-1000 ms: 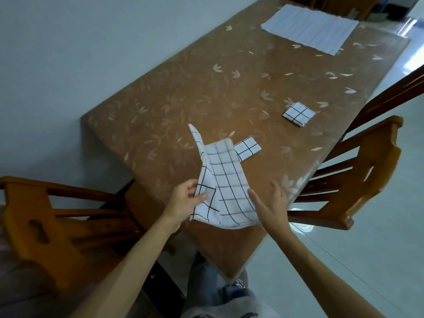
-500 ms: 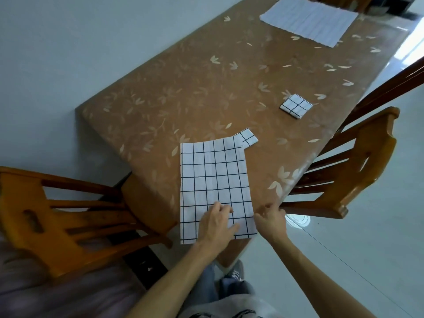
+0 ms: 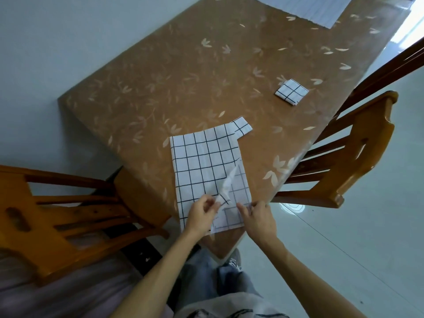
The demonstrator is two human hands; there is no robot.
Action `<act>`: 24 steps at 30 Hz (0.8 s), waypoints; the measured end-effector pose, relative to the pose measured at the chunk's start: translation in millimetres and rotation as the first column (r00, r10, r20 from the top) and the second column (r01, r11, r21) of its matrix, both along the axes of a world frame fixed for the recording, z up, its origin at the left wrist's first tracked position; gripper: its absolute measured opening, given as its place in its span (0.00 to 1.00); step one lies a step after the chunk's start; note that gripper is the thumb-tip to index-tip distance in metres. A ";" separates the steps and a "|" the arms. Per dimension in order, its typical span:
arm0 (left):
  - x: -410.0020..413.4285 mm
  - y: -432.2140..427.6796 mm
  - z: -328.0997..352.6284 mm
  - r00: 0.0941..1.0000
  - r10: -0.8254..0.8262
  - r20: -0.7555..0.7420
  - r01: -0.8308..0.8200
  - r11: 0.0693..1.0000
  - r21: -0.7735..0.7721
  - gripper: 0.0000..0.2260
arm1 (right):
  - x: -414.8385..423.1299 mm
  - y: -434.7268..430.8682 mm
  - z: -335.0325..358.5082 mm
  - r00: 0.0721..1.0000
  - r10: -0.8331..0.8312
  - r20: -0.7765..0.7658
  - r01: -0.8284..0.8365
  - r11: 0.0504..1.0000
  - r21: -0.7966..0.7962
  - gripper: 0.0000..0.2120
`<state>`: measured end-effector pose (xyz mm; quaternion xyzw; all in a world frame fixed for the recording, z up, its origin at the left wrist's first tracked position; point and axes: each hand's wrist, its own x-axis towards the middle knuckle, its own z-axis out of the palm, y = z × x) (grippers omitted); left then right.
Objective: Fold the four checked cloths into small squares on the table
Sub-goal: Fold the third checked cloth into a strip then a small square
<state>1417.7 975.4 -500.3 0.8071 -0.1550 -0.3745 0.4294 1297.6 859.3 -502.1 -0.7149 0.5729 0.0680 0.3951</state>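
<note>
A white cloth with a black check (image 3: 202, 166) lies spread on the near corner of the brown table (image 3: 183, 72). My left hand (image 3: 202, 214) pinches its near right corner and lifts the top layer, which stands up in a peak. My right hand (image 3: 259, 216) holds the near right edge of the layer beneath. A folded checked square (image 3: 242, 128) pokes out from under the cloth's far right corner. Another folded checked square (image 3: 291, 91) lies farther right on the table.
A white striped cloth (image 3: 305, 5) lies at the table's far end. One wooden chair (image 3: 52, 214) stands to the left and another (image 3: 348, 152) to the right, close to the table's edges. A pale tiled floor (image 3: 344, 237) runs along the right.
The cloth was held up a second ago, then laid flat. Now my left hand has lifted its near right corner off the layer below, and my right hand has closed on the edge.
</note>
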 end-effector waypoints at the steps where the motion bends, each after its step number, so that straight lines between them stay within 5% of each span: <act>1: 12.0 8.1 3.7 0.991 0.091 -0.098 -0.095 0.995 -0.030 0.04 | 4.6 1.1 0.6 0.999 0.012 -0.046 -0.014 0.999 -0.052 0.28; 5: 67.5 53.3 21.0 0.806 0.435 -0.402 -0.524 0.840 -0.140 0.05 | 16.8 6.5 2.2 0.969 0.113 -0.220 -0.152 0.974 -0.168 0.33; 9: 113.1 99.4 37.9 0.691 0.573 -0.440 -0.691 0.702 -0.171 0.03 | 18.0 -0.5 -2.2 0.971 0.127 -0.202 -0.166 0.968 -0.189 0.28; 14: 152.4 135.3 29.6 0.669 0.629 -0.396 -0.715 0.690 -0.113 0.04 | 31.5 -4.2 -1.2 0.991 0.009 0.133 0.005 0.995 -0.101 0.11; 17: 177.6 133.7 25.4 0.693 0.611 -0.382 -0.689 0.717 -0.103 0.08 | 45.4 -18.8 18.7 0.935 -0.103 0.341 0.184 0.959 -0.214 0.08; 24: 225.0 95.1 13.7 0.830 0.471 -0.299 -0.453 0.882 0.131 0.10 | 75.9 -40.0 67.7 0.852 -0.317 0.416 0.432 0.876 -0.217 0.06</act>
